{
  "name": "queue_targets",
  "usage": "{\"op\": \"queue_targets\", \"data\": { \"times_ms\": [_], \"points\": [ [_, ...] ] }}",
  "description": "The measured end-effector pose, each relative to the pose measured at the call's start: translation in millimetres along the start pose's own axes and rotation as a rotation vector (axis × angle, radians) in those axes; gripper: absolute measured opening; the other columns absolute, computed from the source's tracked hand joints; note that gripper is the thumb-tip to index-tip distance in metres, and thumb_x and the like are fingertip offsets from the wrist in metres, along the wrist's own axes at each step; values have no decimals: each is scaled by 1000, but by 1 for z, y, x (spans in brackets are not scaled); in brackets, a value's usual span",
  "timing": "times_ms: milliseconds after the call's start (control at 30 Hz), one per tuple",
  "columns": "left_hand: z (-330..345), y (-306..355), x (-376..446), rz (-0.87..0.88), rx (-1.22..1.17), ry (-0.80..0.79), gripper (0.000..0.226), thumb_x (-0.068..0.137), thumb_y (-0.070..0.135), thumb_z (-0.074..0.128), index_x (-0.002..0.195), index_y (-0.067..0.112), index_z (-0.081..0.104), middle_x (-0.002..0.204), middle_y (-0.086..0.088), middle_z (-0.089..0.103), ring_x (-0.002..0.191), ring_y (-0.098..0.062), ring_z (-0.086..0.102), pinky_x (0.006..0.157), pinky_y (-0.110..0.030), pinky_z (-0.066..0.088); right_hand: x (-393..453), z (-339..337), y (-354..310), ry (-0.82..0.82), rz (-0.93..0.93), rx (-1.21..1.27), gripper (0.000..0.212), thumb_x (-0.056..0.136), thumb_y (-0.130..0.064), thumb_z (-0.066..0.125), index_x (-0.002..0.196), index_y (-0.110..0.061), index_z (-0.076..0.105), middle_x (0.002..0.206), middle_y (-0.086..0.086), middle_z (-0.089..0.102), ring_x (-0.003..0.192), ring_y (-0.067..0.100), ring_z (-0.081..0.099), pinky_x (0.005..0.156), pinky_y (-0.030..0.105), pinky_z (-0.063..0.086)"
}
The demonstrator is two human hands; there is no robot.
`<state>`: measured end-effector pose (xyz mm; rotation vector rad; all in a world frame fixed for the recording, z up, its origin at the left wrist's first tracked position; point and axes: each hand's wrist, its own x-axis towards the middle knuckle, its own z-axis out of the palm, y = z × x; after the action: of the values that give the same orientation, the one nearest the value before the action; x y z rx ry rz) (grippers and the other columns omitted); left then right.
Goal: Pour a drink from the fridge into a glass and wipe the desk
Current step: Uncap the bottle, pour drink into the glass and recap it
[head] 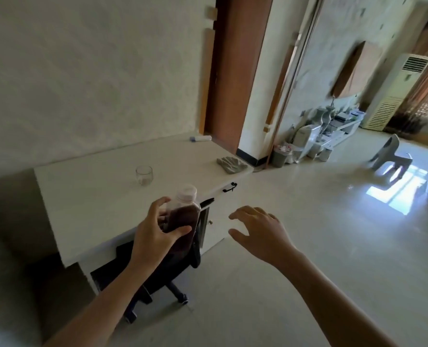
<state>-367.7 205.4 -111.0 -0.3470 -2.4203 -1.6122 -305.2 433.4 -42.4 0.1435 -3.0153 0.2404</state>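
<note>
My left hand (152,231) grips a clear bottle of dark brown drink (184,214) with a white cap, held upright above the front edge of the white desk (87,204). An empty clear glass (144,175) stands on the desk, farther back and a little to the left of the bottle. A grey cloth (231,164) lies crumpled at the desk's right end. My right hand (260,232) hovers to the right of the bottle, fingers spread and loosely bent, holding nothing.
A black office chair (172,269) is tucked under the desk below the bottle. A small white and blue object (200,138) lies at the desk's back right corner. To the right are a brown door frame (235,71), open tiled floor, a grey bin (280,156) and a white chair (389,159).
</note>
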Motion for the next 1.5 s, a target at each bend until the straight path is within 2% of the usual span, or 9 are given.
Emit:
{"op": "queue_targets", "data": {
  "times_ms": [100, 300, 433, 667, 900, 1100, 1233, 1367, 1500],
  "points": [
    [3, -13, 30, -33, 35, 31, 74, 61, 32, 86, 122, 34, 44, 105, -1, 66, 90, -10, 64, 70, -17, 53, 52, 5, 10, -16, -69, 7, 36, 90, -45, 46, 124, -31, 50, 132, -12, 50, 120, 11, 45, 96, 33, 38],
    [8, -47, 99, -140, 113, 219, 73, 61, 34, 85, 118, 46, 41, 108, 2, 65, 95, -12, 63, 82, -40, 54, 180, 25, 27, -65, -259, 49, 34, 91, -43, 46, 123, -30, 51, 131, -12, 50, 120, 11, 44, 96, 33, 36],
    [8, -62, 138, -208, 150, 334, 72, 61, 35, 85, 113, 52, 38, 104, 7, 62, 94, -9, 63, 82, -40, 55, 259, 36, 25, -109, -392, 76, 35, 91, -44, 46, 122, -30, 51, 131, -12, 50, 119, 12, 44, 95, 34, 36],
    [-2, -83, 185, -272, 201, 521, 70, 62, 31, 85, 117, 39, 43, 112, 3, 62, 98, -15, 63, 84, -41, 54, 360, 52, -9, -128, -606, 156, 33, 89, -45, 49, 119, -31, 53, 127, -13, 53, 114, 11, 49, 92, 32, 40],
    [-26, -120, 229, -346, 257, 578, 71, 60, 36, 85, 117, 39, 43, 111, 7, 62, 98, -14, 63, 81, -33, 55, 423, 67, -69, -104, -687, 330, 33, 92, -45, 44, 123, -35, 50, 123, -14, 57, 106, 7, 55, 89, 31, 45],
    [-38, -150, 267, -348, 355, 549, 71, 60, 49, 81, 119, 42, 41, 111, 9, 64, 97, -8, 62, 78, -33, 57, 465, 75, -126, -112, -645, 300, 49, 84, -68, 34, 113, -31, 48, 87, -10, 63, 70, 9, 56, 63, 28, 40],
    [-45, -159, 286, -347, 491, 551, 74, 57, 57, 79, 120, 38, 46, 105, 10, 68, 85, -1, 60, 72, -17, 54, 494, 90, -151, -99, -531, 241, 39, 84, -61, 41, 90, -22, 44, 66, -5, 56, 58, 17, 55, 57, 27, 37],
    [-51, -164, 298, -317, 497, 529, 75, 57, 63, 75, 122, 34, 51, 100, 15, 67, 82, 2, 58, 71, -8, 46, 517, 107, -156, -87, -479, 258, 33, 84, -54, 43, 83, -21, 44, 59, -6, 54, 52, 14, 53, 57, 28, 45],
    [-55, -163, 301, -288, 415, 518, 70, 56, 68, 71, 117, 45, 46, 94, 24, 60, 76, 5, 61, 67, -5, 49, 526, 115, -156, 15, -683, 298, 28, 83, -47, 42, 71, -22, 39, 44, -9, 38, 37, 11, 37, 46, 25, 40]
  ]
}}
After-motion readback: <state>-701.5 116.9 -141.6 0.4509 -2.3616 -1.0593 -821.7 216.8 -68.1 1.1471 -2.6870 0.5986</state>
